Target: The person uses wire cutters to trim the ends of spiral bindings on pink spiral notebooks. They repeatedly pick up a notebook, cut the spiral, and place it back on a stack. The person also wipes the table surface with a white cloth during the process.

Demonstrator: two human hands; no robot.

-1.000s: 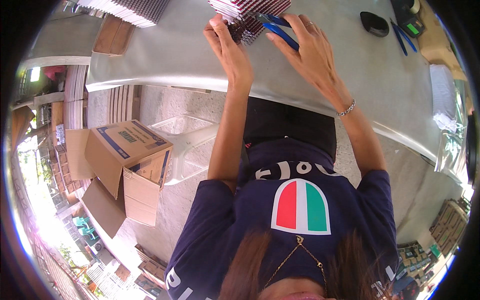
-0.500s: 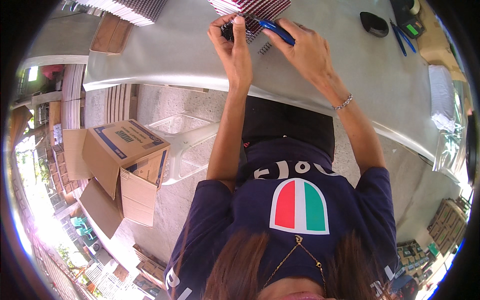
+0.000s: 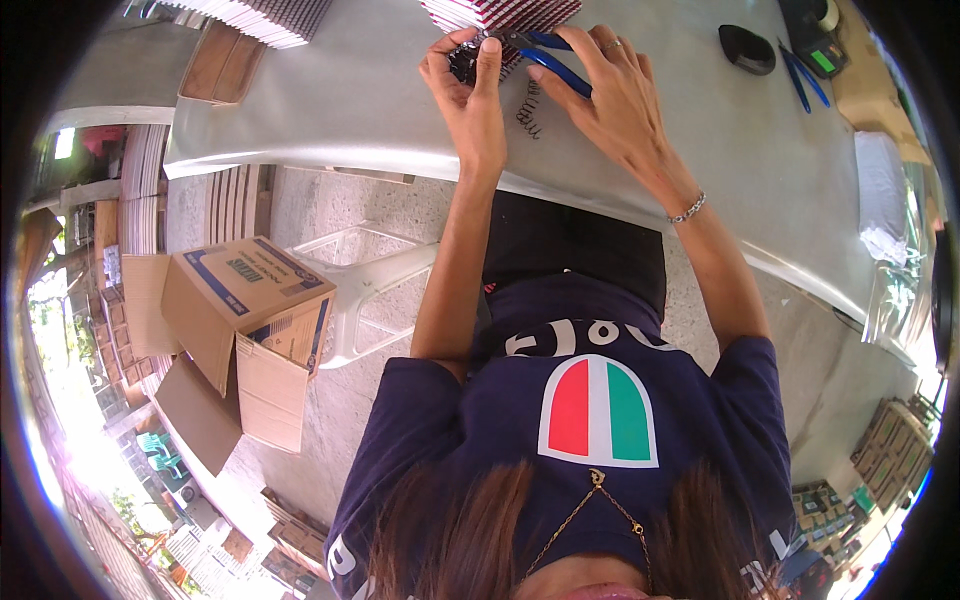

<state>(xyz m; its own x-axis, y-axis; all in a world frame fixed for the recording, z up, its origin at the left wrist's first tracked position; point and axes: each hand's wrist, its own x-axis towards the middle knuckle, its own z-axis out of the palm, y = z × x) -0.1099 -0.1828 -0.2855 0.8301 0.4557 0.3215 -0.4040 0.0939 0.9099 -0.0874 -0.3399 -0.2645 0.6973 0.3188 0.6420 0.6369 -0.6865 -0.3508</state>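
Observation:
At the table's far middle is a stack of notebooks (image 3: 500,14) with white and dark red edges. My left hand (image 3: 472,110) is closed at its near corner, thumb and fingers around a black spiral coil (image 3: 462,64). My right hand (image 3: 622,105) holds blue-handled cutting pliers (image 3: 562,76), their handles spread and their jaws by the left thumb. What lies between the jaws is too small to make out. Just below the pliers, a loose, stretched piece of dark coil (image 3: 529,115) shows against the grey table cover (image 3: 350,100).
A brown box (image 3: 224,62) and another notebook stack (image 3: 270,18) stand at the far left. Towards the right are a black oval object (image 3: 747,49) and a second pair of blue-handled pliers (image 3: 803,76). An open carton (image 3: 245,285) sits beside a white plastic stool (image 3: 375,290).
The pliers' handles have spread apart, and my right fingers have opened out with them. The loose coil piece looks longer and hangs nearer to me. My left hand has barely moved.

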